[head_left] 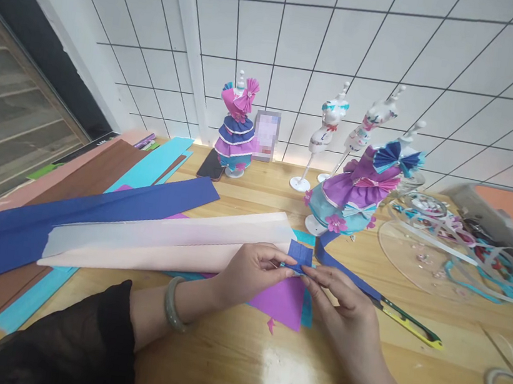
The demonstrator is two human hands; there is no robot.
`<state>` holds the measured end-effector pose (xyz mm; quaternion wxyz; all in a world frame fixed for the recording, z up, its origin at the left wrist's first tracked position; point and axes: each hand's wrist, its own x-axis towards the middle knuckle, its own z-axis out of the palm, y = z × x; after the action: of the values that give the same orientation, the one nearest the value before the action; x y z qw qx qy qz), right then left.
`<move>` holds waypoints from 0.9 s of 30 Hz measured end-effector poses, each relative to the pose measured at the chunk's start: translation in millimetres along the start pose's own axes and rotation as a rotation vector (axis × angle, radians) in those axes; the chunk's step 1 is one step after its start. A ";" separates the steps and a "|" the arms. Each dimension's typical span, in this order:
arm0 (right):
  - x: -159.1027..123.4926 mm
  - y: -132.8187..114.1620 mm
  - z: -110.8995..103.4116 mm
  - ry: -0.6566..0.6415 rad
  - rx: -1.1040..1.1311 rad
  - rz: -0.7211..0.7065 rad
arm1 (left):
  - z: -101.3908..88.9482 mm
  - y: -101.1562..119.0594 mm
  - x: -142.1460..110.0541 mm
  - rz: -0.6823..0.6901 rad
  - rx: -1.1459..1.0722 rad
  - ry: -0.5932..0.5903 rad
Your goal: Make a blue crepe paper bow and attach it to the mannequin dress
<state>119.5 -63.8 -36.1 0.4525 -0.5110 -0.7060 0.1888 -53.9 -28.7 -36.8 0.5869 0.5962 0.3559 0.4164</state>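
A small piece of dark blue crepe paper (300, 252) is pinched between both hands, its near edge folded at the fingertips. My left hand (253, 270), with a bangle at the wrist, grips the paper's left side between thumb and fingers. On the right side, my right hand (341, 298) pinches the same near edge. Beneath the hands lies a purple paper sheet (280, 302) over turquoise paper. A pale pink paper roll (160, 239) stretches leftward from behind my left hand. To the right, a dark blue strip (345, 270) runs to a yellow-and-green cutter (414, 323).
Long sheets of blue (141, 205), brown (84, 172) and turquoise paper cover the left. A dressed mannequin (236, 132) stands by a phone (211, 164); another (356, 183) stands behind my right hand. Two undressed mannequins (329, 120) are behind. Ribbons (490, 248) and a clear disc lie right.
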 end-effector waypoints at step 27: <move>-3.2 4.0 1.5 -0.016 -0.007 0.122 | -2.5 6.8 1.5 0.094 0.221 0.078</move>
<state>120.7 -64.8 -41.2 0.4327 -0.5533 -0.6777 0.2177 -56.0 -26.8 -30.0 0.4832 0.6565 0.3938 0.4248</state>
